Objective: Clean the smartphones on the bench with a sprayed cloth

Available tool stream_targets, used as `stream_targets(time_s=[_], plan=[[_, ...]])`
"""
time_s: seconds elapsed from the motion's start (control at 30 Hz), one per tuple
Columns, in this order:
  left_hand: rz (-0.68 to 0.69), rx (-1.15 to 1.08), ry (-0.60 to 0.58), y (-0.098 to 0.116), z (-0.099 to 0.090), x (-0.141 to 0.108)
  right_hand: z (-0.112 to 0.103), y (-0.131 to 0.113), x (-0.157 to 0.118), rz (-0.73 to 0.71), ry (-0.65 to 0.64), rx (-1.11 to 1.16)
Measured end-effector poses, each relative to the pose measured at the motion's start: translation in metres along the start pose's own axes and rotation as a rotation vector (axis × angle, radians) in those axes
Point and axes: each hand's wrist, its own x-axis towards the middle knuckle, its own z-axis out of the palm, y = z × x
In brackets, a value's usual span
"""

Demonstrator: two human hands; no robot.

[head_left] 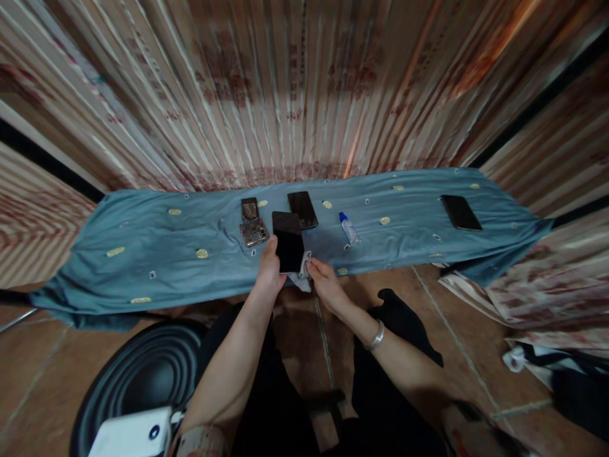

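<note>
My left hand (270,266) grips a black-screened tablet (288,241) by its left edge, thumb along the side, over the front part of the table. In my right hand (324,279) is a crumpled grey cloth (301,278), pinched near the tablet's lower right corner. Part of the cloth is hidden behind the tablet. Just beyond lies a second dark tablet (302,208) on the blue tablecloth (214,279). To the right of it is a clear bottle (351,230) with a blue cap, lying on its side.
Left of the tablets lies a small dark square item (250,209) touching a shiny, partly blurred item (255,232). Another dark tablet (461,212) rests at the table's right end. Curtains (285,95) hang behind. A black round stool (147,374) and white device (133,435) are lower left.
</note>
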Motion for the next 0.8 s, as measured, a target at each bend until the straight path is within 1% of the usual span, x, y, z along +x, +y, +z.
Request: stream_targets(time_s=[0.07,0.1,0.2,0.3,0.4,0.53,0.67,0.8], plan=[[-0.050,-0.017,0.071,0.004,0.006,-0.001,-0.006,-0.004,-0.005,-0.057,-0.041,-0.125],[-0.071,-0.036,0.082,0.006,0.009,-0.003,-0.010,-0.007,-0.007,-0.096,-0.053,-0.205],[-0.116,-0.084,0.027,0.009,0.019,-0.008,-0.024,-0.016,-0.010,-0.218,-0.064,-0.482],[-0.129,-0.101,-0.027,0.007,0.024,-0.012,-0.037,-0.022,-0.011,-0.305,-0.067,-0.734],[-0.108,-0.118,-0.006,0.003,0.028,-0.013,-0.044,-0.024,-0.009,-0.374,-0.046,-0.923],[-0.083,-0.129,0.025,-0.003,0.031,-0.013,-0.043,-0.025,-0.006,-0.436,-0.005,-1.111],[-0.062,-0.125,0.020,-0.006,0.031,-0.011,-0.040,-0.029,-0.003,-0.464,0.045,-1.210],[-0.004,-0.116,0.051,-0.012,0.029,-0.006,-0.037,-0.034,-0.002,-0.506,0.028,-1.308]])
